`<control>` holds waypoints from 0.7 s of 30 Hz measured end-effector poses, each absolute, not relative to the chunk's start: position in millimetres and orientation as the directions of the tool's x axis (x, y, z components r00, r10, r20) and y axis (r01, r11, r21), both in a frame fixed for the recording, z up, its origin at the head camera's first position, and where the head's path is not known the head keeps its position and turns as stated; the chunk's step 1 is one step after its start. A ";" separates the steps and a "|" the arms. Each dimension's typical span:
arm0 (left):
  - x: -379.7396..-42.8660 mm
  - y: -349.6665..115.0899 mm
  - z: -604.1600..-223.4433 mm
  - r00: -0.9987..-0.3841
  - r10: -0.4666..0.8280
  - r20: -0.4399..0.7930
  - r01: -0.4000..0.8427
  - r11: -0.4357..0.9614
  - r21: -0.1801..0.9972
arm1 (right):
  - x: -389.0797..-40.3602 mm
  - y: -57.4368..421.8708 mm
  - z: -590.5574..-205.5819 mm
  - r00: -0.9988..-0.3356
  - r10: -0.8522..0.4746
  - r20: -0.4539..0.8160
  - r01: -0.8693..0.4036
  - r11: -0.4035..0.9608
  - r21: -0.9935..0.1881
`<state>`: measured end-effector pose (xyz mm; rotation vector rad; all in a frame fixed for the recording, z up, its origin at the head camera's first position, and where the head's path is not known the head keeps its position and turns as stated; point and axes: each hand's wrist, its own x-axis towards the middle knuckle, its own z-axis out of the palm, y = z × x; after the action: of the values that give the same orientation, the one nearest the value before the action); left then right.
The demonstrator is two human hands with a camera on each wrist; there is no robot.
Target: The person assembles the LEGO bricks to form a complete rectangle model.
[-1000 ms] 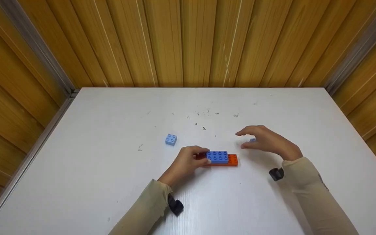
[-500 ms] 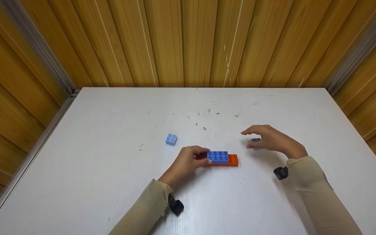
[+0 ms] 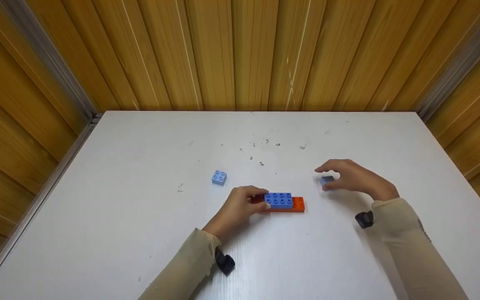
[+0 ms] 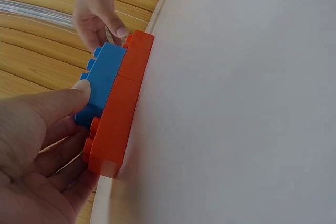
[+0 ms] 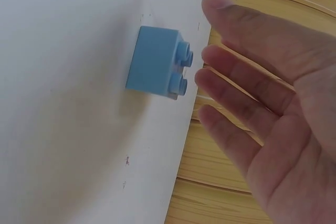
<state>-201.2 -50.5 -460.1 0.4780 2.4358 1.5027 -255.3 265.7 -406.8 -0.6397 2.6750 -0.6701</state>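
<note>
My left hand pinches a blue building brick between thumb and fingers, in the middle of the table. That brick sits across two orange building bricks laid end to end, bridging their seam in the left wrist view. Orange studs stick out beyond it at both ends. To the right, my right hand hovers with thumb and fingers spread and holds nothing. Just beyond its fingertips a small light blue brick stands on the table, studs toward the palm in the right wrist view; the thumb partly covers it in the head view.
Another light blue brick with a square top lies to the left, behind my left hand. The white table has dark scuff marks toward the back. Wood-patterned panels rise behind it and at both sides.
My right hand has moved a little to the right, so more of the light blue brick by it shows. My left hand and the joined bricks stay in place.
</note>
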 end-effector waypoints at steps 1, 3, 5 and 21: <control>-201.2 -50.6 -460.2 -0.917 0.397 -0.030 0.153 0.420 0.895 | -255.9 266.2 -407.3 -0.852 -0.487 -0.190 -0.340 0.792 -0.506; -201.2 -50.9 -460.1 -0.916 0.399 -0.028 0.157 0.422 0.893 | -257.0 267.1 -408.2 -0.851 -0.485 -0.199 -0.337 0.797 -0.501; -201.1 -51.2 -460.3 -0.915 0.402 -0.027 0.159 0.422 0.893 | -257.9 267.7 -409.2 -0.851 -0.481 -0.209 -0.331 0.802 -0.497; -201.0 -50.6 -460.0 -0.918 0.393 -0.045 0.133 0.412 0.901 | -259.0 276.1 -415.2 -0.840 -0.513 -0.175 -0.383 0.791 -0.477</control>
<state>-201.0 -50.6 -460.0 0.4612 2.4202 1.5098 -259.0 276.1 -415.2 -0.6889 2.6855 -0.6236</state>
